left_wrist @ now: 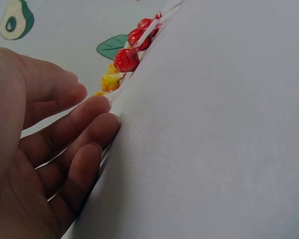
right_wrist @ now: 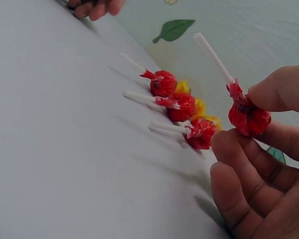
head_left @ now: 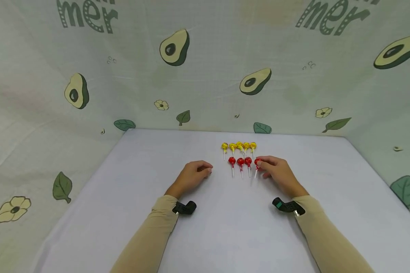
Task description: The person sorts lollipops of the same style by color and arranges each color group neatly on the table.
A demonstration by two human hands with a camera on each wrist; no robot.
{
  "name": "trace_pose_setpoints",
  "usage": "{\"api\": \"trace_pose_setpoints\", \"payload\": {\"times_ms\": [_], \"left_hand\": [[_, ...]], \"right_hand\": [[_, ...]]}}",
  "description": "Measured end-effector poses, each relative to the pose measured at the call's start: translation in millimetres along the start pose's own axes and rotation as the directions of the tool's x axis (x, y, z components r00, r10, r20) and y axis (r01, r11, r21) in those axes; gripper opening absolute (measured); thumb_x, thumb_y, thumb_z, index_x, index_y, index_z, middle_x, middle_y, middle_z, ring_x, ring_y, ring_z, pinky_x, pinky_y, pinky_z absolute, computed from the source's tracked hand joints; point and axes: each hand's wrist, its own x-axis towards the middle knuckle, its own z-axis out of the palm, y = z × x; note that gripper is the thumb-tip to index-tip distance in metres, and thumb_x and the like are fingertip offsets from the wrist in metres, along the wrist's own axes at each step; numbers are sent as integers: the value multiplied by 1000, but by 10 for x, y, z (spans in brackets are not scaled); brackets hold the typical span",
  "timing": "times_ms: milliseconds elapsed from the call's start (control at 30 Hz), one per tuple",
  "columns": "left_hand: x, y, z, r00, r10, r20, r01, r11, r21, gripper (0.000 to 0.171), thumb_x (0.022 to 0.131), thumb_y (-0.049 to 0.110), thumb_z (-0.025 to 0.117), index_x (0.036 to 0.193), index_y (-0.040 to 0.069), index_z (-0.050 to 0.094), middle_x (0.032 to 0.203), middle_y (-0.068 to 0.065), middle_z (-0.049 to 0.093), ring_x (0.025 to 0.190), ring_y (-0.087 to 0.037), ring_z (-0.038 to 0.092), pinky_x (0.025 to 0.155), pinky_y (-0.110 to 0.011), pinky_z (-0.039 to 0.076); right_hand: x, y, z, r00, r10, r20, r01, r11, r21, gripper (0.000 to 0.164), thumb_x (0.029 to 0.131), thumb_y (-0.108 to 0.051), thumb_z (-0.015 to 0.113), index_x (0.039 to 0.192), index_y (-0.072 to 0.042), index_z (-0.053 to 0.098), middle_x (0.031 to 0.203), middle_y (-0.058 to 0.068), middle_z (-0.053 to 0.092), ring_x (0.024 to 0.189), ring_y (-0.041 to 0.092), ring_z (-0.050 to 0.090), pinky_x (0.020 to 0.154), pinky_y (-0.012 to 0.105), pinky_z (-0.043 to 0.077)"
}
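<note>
My right hand [head_left: 276, 170] pinches a red-wrapped lollipop [right_wrist: 249, 117] by its head between thumb and finger, its white stick pointing away from the palm. To its left, three red lollipops [head_left: 240, 162] lie side by side on the white table, sticks toward me. Behind them runs a row of several yellow lollipops [head_left: 239, 145], partly hidden by the red ones in the right wrist view. My left hand [head_left: 193, 175] rests on the table left of the rows, fingers loosely bent, with nothing in its grasp.
The white table [head_left: 140, 159] ends at a hanging cloth [head_left: 205, 76] printed with avocados, leaves and flowers. Black straps with camera mounts [head_left: 288, 206] sit on both wrists.
</note>
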Motion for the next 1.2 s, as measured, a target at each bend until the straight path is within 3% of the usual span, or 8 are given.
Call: {"api": "trace_pose_setpoints", "payload": {"times_ms": [233, 433, 633, 900, 1200], "left_hand": [[-8, -55, 0, 1000, 3, 5, -3, 1000, 28, 18, 100, 26, 63, 112, 17, 73, 85, 7, 67, 84, -15, 59, 78, -35, 49], [-37, -90, 50, 1000, 5, 20, -5, 1000, 18, 18, 100, 24, 62, 112, 15, 73, 84, 6, 67, 82, -14, 59, 76, -33, 49], [-28, -56, 29, 1000, 16, 3, -16, 1000, 17, 19, 100, 24, 62, 113, 15, 73, 85, 6, 68, 82, -13, 61, 77, -34, 49], [5, -55, -2, 1000, 11, -6, -11, 1000, 3, 19, 100, 25, 62, 113, 15, 73, 86, 4, 69, 83, -14, 62, 78, -35, 50], [9, -61, 20, 1000, 9, -5, -9, 1000, 28, 19, 100, 25, 62, 112, 16, 73, 85, 6, 67, 83, -14, 60, 77, -34, 49]], "right_hand": [[124, 27, -7, 1000, 27, -9, -26, 998, 56, 50, 99, -43, 63, 135, -9, 62, 118, 14, 64, 86, 30, 63, 76, 28, 53], [188, 100, -25, 999, 45, -6, -45, 999, 2, 52, 98, -44, 63, 138, -12, 60, 120, 13, 63, 82, 29, 63, 76, 28, 52], [240, 122, -42, 1000, 11, -12, -11, 1000, 2, 48, 99, -39, 63, 138, -11, 60, 120, 15, 63, 78, 28, 63, 73, 28, 53], [307, 148, -27, 1000, -7, -13, 6, 999, -43, 48, 99, -37, 63, 140, -12, 58, 125, 14, 62, 84, 29, 63, 74, 28, 55], [290, 126, 7, 1000, -8, -29, 7, 1000, -24, 39, 100, -28, 63, 132, -6, 58, 119, 15, 62, 92, 30, 61, 71, 30, 56]]}}
